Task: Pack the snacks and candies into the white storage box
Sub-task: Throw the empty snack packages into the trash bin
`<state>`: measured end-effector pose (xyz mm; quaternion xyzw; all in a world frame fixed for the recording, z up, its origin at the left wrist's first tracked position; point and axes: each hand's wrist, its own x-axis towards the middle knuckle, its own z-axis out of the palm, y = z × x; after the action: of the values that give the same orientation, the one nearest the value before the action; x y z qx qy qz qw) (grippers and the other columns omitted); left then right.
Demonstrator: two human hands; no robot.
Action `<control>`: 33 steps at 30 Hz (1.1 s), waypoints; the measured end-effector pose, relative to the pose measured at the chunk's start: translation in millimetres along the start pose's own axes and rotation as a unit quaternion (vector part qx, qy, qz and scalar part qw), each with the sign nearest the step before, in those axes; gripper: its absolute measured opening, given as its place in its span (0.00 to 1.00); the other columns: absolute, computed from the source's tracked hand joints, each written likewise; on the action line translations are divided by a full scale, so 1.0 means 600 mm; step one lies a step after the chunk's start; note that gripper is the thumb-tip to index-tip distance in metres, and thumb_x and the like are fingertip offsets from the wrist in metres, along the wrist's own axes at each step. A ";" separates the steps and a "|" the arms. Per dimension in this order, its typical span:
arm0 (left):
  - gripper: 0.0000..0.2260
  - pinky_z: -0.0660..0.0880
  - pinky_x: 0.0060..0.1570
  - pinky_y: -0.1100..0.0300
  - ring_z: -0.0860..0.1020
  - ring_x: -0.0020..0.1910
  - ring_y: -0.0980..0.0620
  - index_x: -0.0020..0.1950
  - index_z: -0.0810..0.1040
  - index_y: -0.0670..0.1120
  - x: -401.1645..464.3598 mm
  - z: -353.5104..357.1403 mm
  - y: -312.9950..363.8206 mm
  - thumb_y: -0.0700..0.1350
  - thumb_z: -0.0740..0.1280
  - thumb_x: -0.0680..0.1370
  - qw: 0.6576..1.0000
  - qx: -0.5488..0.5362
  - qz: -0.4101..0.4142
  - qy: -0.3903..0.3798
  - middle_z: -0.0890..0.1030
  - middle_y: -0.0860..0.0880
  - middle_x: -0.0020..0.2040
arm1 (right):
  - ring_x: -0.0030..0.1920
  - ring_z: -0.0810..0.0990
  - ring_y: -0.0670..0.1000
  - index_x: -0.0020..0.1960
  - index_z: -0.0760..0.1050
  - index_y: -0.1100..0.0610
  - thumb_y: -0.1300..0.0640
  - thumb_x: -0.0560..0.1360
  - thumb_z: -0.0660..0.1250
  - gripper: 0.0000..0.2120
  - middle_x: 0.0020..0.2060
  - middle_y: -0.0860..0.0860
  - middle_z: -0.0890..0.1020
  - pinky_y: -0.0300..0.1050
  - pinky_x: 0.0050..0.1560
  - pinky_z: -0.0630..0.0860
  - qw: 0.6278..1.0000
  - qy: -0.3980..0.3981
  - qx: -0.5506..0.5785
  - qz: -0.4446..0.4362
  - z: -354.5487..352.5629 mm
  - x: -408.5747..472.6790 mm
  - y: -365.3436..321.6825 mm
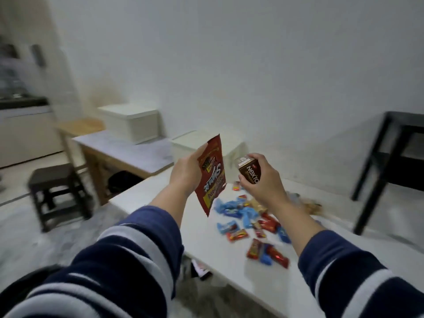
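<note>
My left hand [186, 171] holds a red snack pouch [212, 177] upside down in the air above the white table [229, 267]. My right hand [261, 180] grips a small brown snack pack [249, 172] beside the pouch. Both are raised in front of a white storage box [190, 143] at the table's far end, partly hidden behind the pouch. Several blue and red wrapped candies [254, 226] lie scattered on the table below my hands.
A second white box [130, 125] with a lid sits on a wooden side table [124, 150] to the left. A dark stool [57, 191] stands on the floor at left. A black table frame [387, 161] is at right.
</note>
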<state>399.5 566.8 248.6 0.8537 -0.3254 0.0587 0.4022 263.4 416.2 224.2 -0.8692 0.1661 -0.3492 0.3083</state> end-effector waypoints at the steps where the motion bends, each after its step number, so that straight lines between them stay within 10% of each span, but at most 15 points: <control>1: 0.25 0.76 0.46 0.55 0.76 0.47 0.47 0.73 0.63 0.63 -0.008 -0.018 -0.019 0.39 0.51 0.81 1.000 0.009 -0.017 0.000 0.78 0.47 0.57 | 0.49 0.79 0.51 0.65 0.68 0.50 0.55 0.71 0.72 0.25 0.52 0.50 0.78 0.42 0.48 0.77 1.000 -0.009 0.008 -0.005 0.024 0.001 -0.012; 9: 0.26 0.80 0.53 0.53 0.75 0.56 0.56 0.71 0.68 0.61 -0.079 -0.249 -0.282 0.33 0.53 0.81 0.974 -0.100 -0.179 0.097 0.77 0.52 0.61 | 0.49 0.78 0.51 0.64 0.68 0.49 0.55 0.70 0.72 0.24 0.51 0.50 0.79 0.43 0.49 0.76 0.980 -0.150 0.095 -0.091 0.325 0.003 -0.224; 16: 0.27 0.71 0.34 0.73 0.76 0.55 0.55 0.72 0.68 0.55 -0.139 -0.421 -0.513 0.29 0.53 0.80 0.953 -0.090 -0.245 0.155 0.75 0.53 0.61 | 0.49 0.79 0.48 0.64 0.68 0.49 0.55 0.71 0.73 0.25 0.52 0.48 0.79 0.38 0.48 0.76 0.952 -0.232 0.156 -0.128 0.592 -0.012 -0.402; 21: 0.27 0.69 0.53 0.66 0.71 0.56 0.59 0.72 0.70 0.51 -0.189 -0.502 -0.648 0.27 0.53 0.79 0.935 -0.059 -0.293 0.190 0.74 0.51 0.66 | 0.49 0.79 0.48 0.65 0.67 0.49 0.54 0.71 0.73 0.25 0.52 0.49 0.79 0.41 0.49 0.79 0.932 -0.289 0.180 -0.127 0.752 -0.047 -0.481; 33: 0.23 0.67 0.62 0.62 0.71 0.66 0.51 0.73 0.68 0.51 -0.201 -0.501 -0.935 0.32 0.57 0.80 0.892 -0.033 -0.406 0.196 0.71 0.47 0.71 | 0.50 0.77 0.48 0.66 0.67 0.50 0.52 0.72 0.71 0.25 0.51 0.47 0.77 0.45 0.54 0.77 0.899 -0.404 0.136 -0.102 1.038 -0.056 -0.496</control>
<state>692.0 1106.7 42.6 0.8688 0.1338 0.0459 0.4745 703.4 919.2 48.4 -0.8973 -0.1119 -0.0164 0.4266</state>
